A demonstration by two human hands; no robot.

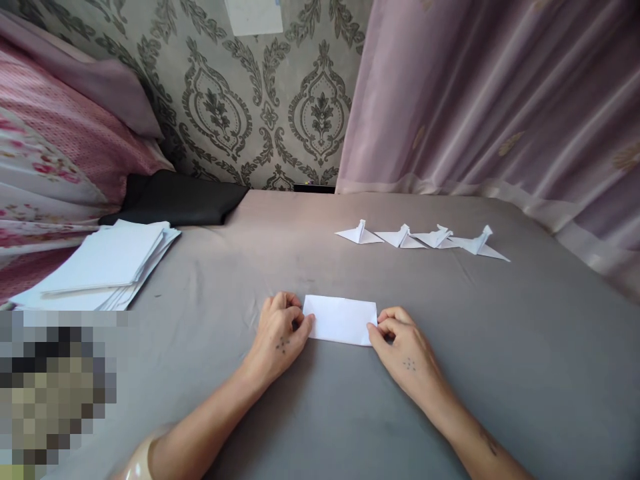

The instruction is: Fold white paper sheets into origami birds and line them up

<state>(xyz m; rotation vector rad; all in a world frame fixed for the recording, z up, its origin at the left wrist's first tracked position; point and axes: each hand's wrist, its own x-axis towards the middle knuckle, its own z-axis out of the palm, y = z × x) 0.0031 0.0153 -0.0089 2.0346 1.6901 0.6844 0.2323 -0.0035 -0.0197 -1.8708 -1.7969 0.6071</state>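
Pinches white paper (341, 321) at opposite ends with nearly closed left hand (281, 330) and right hand (407, 341), appears mid-folding, and likely needs careful edge alignment before creasing.

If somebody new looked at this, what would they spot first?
Probably the folded white paper in the middle, pinched at its ends by the left hand and right hand. Next, four bird-like paper shapes in a row beyond it, towards the right. The paper pile sits far left.
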